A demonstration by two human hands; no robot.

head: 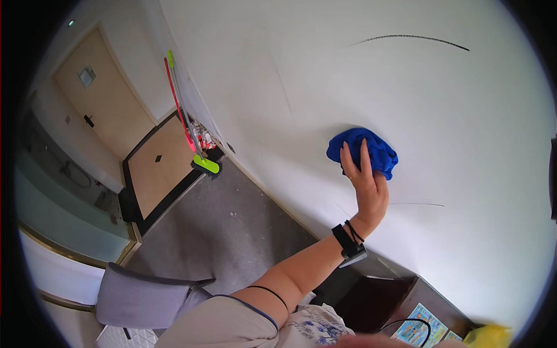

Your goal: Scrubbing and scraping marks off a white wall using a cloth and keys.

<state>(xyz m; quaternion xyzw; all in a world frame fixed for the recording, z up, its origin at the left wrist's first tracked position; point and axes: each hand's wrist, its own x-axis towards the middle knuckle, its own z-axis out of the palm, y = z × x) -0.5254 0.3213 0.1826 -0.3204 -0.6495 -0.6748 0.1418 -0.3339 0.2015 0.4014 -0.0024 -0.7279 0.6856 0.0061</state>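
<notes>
My left hand (367,185) holds a bunched blue cloth (378,152) against the white wall (435,130). Two of its fingers lie spread over the folds. A black band and a strapped-on device (350,248) circle the wrist. Above the cloth, to its upper right, a dark curved streak (409,36) marks the wall. A thinner dark line (422,203) runs just right of the wrist, and a faint one (283,89) is higher up on the left. My right hand is out of view; a blurred skin-toned shape at the bottom edge cannot be made out.
A green-headed broom (206,164) and a red-handled tool (174,95) lean by a debris pile (202,135). A grey chair (139,296) stands lower left. A dark cabinet (370,300), printed sheet (420,326), black cable (428,328) and yellow bag (489,336) are lower right.
</notes>
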